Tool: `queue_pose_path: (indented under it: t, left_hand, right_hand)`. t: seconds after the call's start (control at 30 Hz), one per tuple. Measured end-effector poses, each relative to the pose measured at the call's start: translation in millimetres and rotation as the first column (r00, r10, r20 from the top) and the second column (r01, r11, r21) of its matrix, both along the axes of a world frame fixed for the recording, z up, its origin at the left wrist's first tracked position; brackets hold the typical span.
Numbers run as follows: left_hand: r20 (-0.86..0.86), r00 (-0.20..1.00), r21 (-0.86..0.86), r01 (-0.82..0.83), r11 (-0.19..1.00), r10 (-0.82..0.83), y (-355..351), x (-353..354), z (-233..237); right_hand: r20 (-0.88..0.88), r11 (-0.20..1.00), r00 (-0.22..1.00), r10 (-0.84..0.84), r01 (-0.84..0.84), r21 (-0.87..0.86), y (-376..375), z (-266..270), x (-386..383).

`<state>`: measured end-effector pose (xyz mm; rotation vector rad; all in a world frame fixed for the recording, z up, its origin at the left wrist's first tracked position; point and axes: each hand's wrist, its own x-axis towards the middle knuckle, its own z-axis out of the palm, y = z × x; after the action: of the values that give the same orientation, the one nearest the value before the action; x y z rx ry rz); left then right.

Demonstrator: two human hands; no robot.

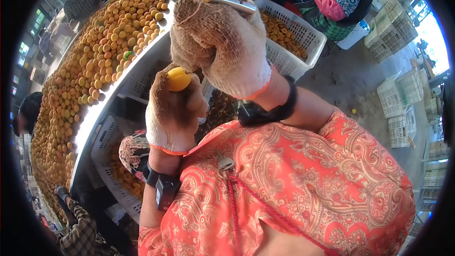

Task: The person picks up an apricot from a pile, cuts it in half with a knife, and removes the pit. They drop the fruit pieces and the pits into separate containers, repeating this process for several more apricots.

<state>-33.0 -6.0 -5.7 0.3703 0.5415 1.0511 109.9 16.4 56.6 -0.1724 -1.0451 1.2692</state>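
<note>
My left hand point(173, 109), in a soiled knit work glove, is closed around a yellow apricot point(179, 80) that shows at the top of the fingers. Whether the fruit is whole or cut is hidden. Just above and to the right, my right hand point(220, 42) wears a similar brown-stained glove. Its fingers wrap around a knife point(232, 3) with a shiny metal handle, and the brownish blade points up and away. The two gloves are close together, near the edge of a metal table point(90, 123).
A big heap of apricots point(104, 42) covers the table on the left. White crates of cut apricots stand ahead point(313, 50) and at lower left point(102, 147). Several people work around the table, one in pink sleeves point(327, 4). Stacked crates point(391, 31) stand on the right.
</note>
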Motion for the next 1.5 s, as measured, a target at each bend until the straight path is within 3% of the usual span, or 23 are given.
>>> queue_pose_path:
  t: [0.07, 0.2, 0.23, 0.3, 0.37, 0.5, 0.53, 0.7, 0.77, 0.8, 0.93, 1.03, 1.1, 1.23, 1.4, 1.47, 1.5]
  left_hand:
    - [0.036, 0.996, 0.084, 0.076, 0.994, -0.079, 3.7, -2.5, -7.8]
    - [0.02, 0.996, 0.084, 0.083, 0.993, -0.085, 3.6, 0.9, -8.1]
    - [0.03, 0.995, 0.075, 0.09, 0.993, -0.092, 4.2, 0.8, -8.2]
    - [0.042, 0.995, 0.07, 0.09, 0.993, -0.093, 3.4, 2.0, -5.6]
    - [0.055, 0.996, -0.032, 0.068, 0.997, -0.066, 1.0, 4.7, 0.9]
    - [0.07, 0.996, -0.06, 0.059, 0.996, -0.054, 4.1, 10.7, 2.3]
    - [0.013, 1.0, -0.039, 0.021, 0.999, -0.02, 3.0, 14.6, 3.9]
    - [-0.111, 0.987, -0.001, -0.115, 0.993, 0.114, 3.9, 22.1, -0.9]
    - [-0.042, 0.998, 0.045, 0.051, 0.998, -0.049, 7.6, 14.5, -13.0]
    - [-0.123, 0.992, 0.039, -0.011, 0.999, 0.015, 1.5, 21.8, -2.5]
    - [-0.038, 0.996, 0.063, 0.088, 0.994, -0.086, 3.6, 16.7, -15.1]
    - [-0.148, 0.989, 0.03, -0.006, 1.0, 0.011, 4.6, 18.9, -17.5]
    - [-0.136, 0.991, 0.046, -0.009, 0.999, 0.016, 4.4, 17.6, -18.6]
    - [-0.131, 0.991, 0.003, -0.011, 1.0, 0.011, 3.5, 21.8, -20.8]
    - [-0.128, 0.991, -0.015, -0.046, 0.999, 0.044, 6.2, 19.0, -20.0]
    - [-0.192, 0.979, -0.045, -0.079, 0.996, 0.069, 2.9, 24.3, -12.1]
    - [-0.256, 0.962, -0.071, -0.116, 0.991, 0.094, 1.8, 26.7, -7.0]
  right_hand:
    - [0.008, 1.0, 1.0, -0.027, 0.027, 0.007, 1.6, -1.5, -2.5]
    - [0.083, 0.997, 0.995, -0.051, 0.047, 0.059, 3.6, 0.5, -0.6]
    - [0.088, 0.997, 0.995, -0.048, 0.043, 0.062, 5.7, -0.7, -0.2]
    - [-0.108, 0.995, 0.989, 0.102, -0.1, 0.021, 10.3, -7.3, -1.5]
    - [-0.087, 0.996, 0.992, 0.087, -0.087, 0.011, 9.3, -7.1, -4.3]
    - [-0.035, 1.0, 0.999, 0.018, -0.017, 0.012, 8.7, -10.0, -5.7]
    - [0.009, 0.995, 0.995, -0.098, 0.099, -0.004, 6.4, -8.0, -7.5]
    - [-0.054, 1.0, 0.999, -0.008, 0.007, -0.029, 8.4, -8.1, -9.7]
    - [0.129, 0.986, 0.977, -0.168, 0.168, 0.015, 7.0, -11.3, -11.6]
    - [0.186, 0.976, 0.958, -0.217, 0.219, 0.01, 7.2, -13.3, -13.1]
    - [0.208, 0.98, 0.964, -0.164, 0.184, -0.079, 10.6, -16.7, -17.5]
    - [0.142, 0.969, 0.959, -0.245, 0.248, -0.005, 20.4, -20.9, -18.8]
    - [0.042, 0.967, 0.988, -0.147, 0.153, -0.203, 22.0, -18.0, -19.5]
    - [-0.094, 0.964, 0.995, -0.023, -0.003, -0.264, 32.1, -26.8, -17.8]
    - [0.039, 0.978, 0.997, -0.064, 0.071, -0.196, 25.8, -29.2, -20.9]
    - [0.164, 0.965, 0.952, -0.257, 0.262, -0.012, 24.6, -34.5, -27.7]
    - [0.166, 0.965, 0.953, -0.255, 0.26, -0.011, 23.4, -35.7, -27.8]
